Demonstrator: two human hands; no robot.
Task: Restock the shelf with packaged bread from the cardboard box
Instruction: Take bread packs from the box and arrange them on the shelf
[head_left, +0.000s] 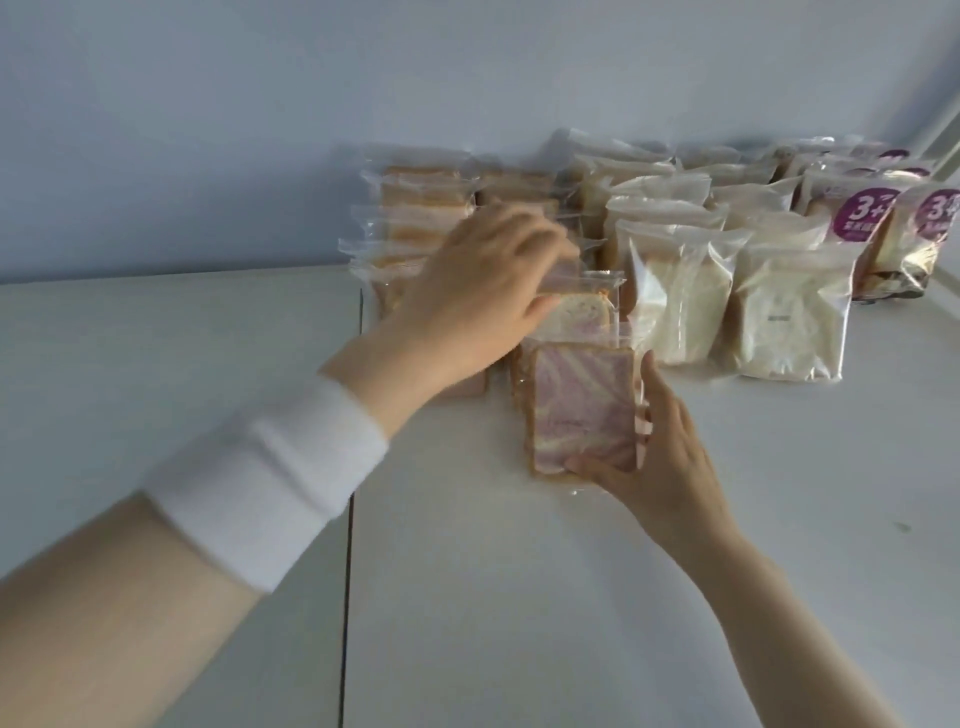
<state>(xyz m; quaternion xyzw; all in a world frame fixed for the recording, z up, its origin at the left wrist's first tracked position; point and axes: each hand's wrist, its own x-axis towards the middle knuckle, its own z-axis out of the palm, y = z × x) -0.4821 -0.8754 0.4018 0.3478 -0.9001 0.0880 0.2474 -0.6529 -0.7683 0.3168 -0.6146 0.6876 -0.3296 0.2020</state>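
White wristband (270, 483); beyond, bread packs (904, 265) with "3+" labels (865, 218)

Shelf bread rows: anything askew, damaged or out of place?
Nothing spilled or torn. Only the pink-swirl pack in the right hand sits ahead of the rows, not yet placed; the left hand grips a second pack by its top seal.

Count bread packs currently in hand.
2. The right hand grips the front pink-swirl pack; the left hand pinches the top seal of the rear pink-swirl pack just behind it. More may be hidden under the left hand.
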